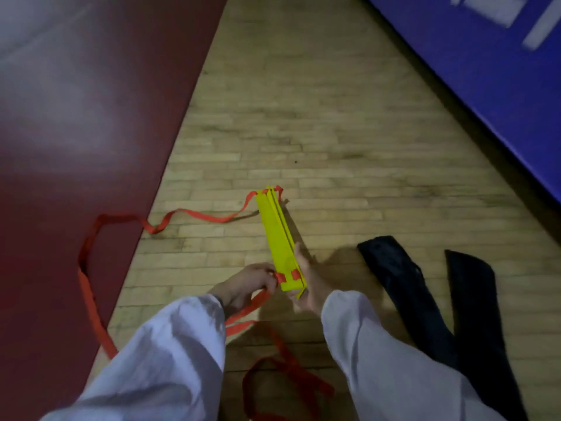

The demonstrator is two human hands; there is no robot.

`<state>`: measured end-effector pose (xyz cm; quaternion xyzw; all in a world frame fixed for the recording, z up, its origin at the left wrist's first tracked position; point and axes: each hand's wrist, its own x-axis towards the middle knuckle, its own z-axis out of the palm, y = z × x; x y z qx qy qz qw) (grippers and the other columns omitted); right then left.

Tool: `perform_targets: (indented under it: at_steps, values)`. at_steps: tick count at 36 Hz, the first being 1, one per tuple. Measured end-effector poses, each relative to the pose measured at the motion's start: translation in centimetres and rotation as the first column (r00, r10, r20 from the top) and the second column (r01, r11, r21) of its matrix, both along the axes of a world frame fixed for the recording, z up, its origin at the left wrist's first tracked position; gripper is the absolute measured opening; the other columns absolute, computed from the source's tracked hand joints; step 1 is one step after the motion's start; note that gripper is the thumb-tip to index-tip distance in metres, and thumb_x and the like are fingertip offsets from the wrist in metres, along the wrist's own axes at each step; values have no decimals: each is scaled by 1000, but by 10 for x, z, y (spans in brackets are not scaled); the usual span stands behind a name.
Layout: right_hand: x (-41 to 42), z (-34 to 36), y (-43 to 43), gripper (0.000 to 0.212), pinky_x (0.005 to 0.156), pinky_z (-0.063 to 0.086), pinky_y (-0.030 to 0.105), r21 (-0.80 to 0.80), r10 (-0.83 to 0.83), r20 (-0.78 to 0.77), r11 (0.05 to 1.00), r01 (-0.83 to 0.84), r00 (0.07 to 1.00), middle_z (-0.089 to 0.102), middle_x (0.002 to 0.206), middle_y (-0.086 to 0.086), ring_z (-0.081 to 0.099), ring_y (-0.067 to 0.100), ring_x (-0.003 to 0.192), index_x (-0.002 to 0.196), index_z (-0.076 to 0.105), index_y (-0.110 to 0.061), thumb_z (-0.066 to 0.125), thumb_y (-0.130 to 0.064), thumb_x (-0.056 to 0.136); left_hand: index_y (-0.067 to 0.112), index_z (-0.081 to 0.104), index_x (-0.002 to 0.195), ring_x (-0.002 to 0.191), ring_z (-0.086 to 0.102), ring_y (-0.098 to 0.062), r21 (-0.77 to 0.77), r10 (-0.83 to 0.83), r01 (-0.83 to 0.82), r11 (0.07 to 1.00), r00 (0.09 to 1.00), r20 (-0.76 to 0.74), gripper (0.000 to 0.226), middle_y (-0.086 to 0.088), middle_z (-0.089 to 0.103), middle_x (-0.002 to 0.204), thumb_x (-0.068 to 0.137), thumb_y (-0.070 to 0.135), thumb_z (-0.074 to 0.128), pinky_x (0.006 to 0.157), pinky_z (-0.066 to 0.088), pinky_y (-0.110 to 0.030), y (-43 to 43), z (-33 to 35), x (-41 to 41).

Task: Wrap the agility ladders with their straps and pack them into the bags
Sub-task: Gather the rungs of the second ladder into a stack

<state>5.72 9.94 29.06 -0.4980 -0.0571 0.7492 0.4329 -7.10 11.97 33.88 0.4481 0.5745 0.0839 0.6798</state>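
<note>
A stack of flat yellow ladder rungs (277, 238) is held above the wooden floor, pointing away from me. My right hand (306, 284) grips its near end from the right side. My left hand (249, 284) pinches the orange strap (258, 302) right beside the near end of the stack, where two short orange strap pieces cross the rungs. The long strap trails from the far end of the stack, loops left over the red mat and comes back under my arms. Two black bags (425, 299) lie on the floor to the right.
A dark red mat (76, 147) covers the floor on the left. A blue mat (485, 71) lies at the upper right. Bare wooden floor (318, 117) runs between them. More orange strap is bunched on the floor near my body (288, 378).
</note>
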Motion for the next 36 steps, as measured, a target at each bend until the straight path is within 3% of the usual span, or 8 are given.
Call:
perform_targets:
  at_steps: [4,8,13,18,21,26,31,36]
  values:
    - [6,35,-21,36,26,26,15,-19,-2,-11,1000,2,1000,49,54,1,40,7,29,85,57,-10,52,-44,95,11,45,62,77,42,-18,82,109,-111,990,994,25,7,-12,48,83,62,9,51,56,28,-26,-14,27,8]
    - [6,58,-54,38,28,29,14,35,-7,74,999,5,997,49,46,0,43,10,29,77,59,-11,51,-43,95,12,51,84,70,47,-15,149,124,-145,978,982,143,4,-5,51,78,88,14,51,54,37,-21,-22,35,18]
    - [2,91,-87,29,40,45,21,65,48,105,996,-55,993,67,61,2,61,11,46,88,67,-11,56,-38,91,7,54,98,57,59,-17,-117,375,-356,927,891,256,15,-8,56,74,97,20,45,54,48,-27,-24,46,23]
    - [-3,113,-85,39,36,38,19,88,250,307,953,-289,918,58,60,0,54,10,43,97,63,-15,53,-52,90,-4,40,133,105,62,-44,-70,562,-569,820,774,291,92,-26,58,119,63,49,72,75,57,-50,13,-3,16]
    - [4,108,-78,38,49,50,23,116,260,368,940,-321,893,69,74,-3,66,11,60,115,61,-19,48,-49,95,-4,36,130,99,63,-47,-39,562,-589,807,746,358,66,-23,55,108,85,35,66,79,55,-58,6,27,23]
    - [24,85,-79,25,98,49,47,122,183,567,946,-301,804,67,92,-3,65,19,90,91,59,-28,43,-46,98,6,55,104,67,59,-20,31,397,-433,901,850,346,28,-5,56,73,95,33,58,57,52,-31,-4,43,42]
    - [30,84,-72,17,69,49,22,86,302,410,926,-367,860,61,92,0,59,12,81,102,57,-22,42,-30,103,9,55,83,48,57,-12,131,330,-367,921,913,240,24,-4,55,63,97,28,54,44,46,-22,6,32,44]
    - [25,76,-65,17,63,54,29,126,291,297,932,-340,910,63,82,7,65,18,67,109,58,-18,55,-29,96,2,46,96,53,60,-24,110,348,-389,914,896,277,23,-16,61,75,101,24,41,47,50,-29,4,30,59]
